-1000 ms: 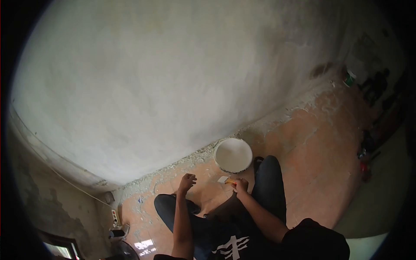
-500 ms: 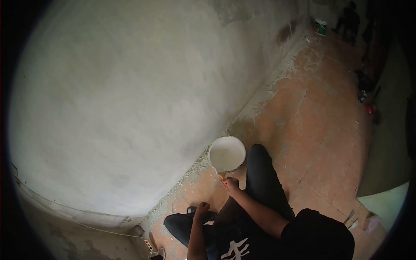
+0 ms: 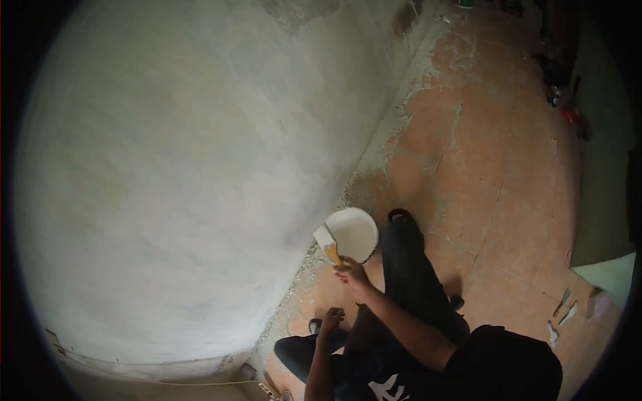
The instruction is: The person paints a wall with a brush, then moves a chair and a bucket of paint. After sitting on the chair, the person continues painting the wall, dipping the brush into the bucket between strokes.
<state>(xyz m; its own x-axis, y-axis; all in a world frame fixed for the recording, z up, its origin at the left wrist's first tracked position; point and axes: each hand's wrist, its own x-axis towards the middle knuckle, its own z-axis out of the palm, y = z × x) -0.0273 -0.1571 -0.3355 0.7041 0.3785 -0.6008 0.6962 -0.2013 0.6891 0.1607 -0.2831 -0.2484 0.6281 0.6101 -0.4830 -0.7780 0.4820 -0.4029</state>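
Gripping the paintbrush [image 3: 331, 250] by its yellow handle, our right hand [image 3: 354, 277] has its fingers wrapped around the lower end, and the broad head, coated in white, points up and away from us. And where is that brush? Right at the near left side of the round white bucket [image 3: 364, 217], its head overlapping the rim in our view, though we can't tell whether the two touch. Pale material shows inside the bucket, which stands on the floor close to the foot of the wall [image 3: 187, 180]. Over to our left hand [image 3: 332, 321]: it hovers by the bent left knee, fingers loosely curled, and we can't make out whether anything sits in them. Dark-trousered legs [image 3: 408, 260] are folded beneath us, the right knee just beside the bucket. Grey-white patches streak that big wall, and rough crumbs line its base where it meets the orange tiled floor [image 3: 481, 194]. Out to the right, we spot a few small hand tools [image 3: 552, 332] lying on the tiles, well apart from the bucket, and down at the bottom a pale cord [image 3: 187, 383] runs towards a power strip [image 3: 269, 390].
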